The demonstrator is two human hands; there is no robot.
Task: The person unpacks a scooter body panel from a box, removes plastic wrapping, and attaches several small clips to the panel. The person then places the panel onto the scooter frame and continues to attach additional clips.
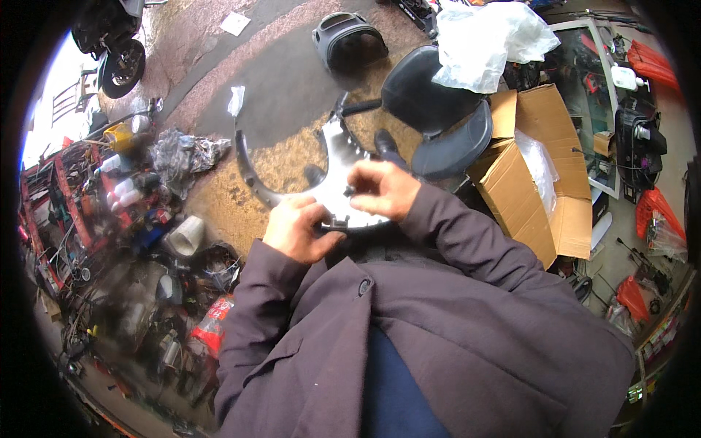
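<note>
A curved plastic panel [337, 164], pale and shiny in the middle with dark curved arms, lies across my lap. My left hand [296, 230] is closed on its near left edge, the thumb by a small dark fitting [337, 221] on the rim. Over the panel's right part, my right hand [383, 188] pinches a small dark piece [349, 191] between thumb and fingers. The piece is too small to name, and whether it touches the panel cannot be made out. My shoes show beyond and beneath the panel.
To my right stand a black padded chair [420, 91] and an open cardboard box [515, 197] with clear plastic inside. Crumpled plastic sheeting [493, 44] drapes beside the chair. A grey-black case [350, 44] sits ahead. Tangled parts and a red rack [69, 193] crowd my left.
</note>
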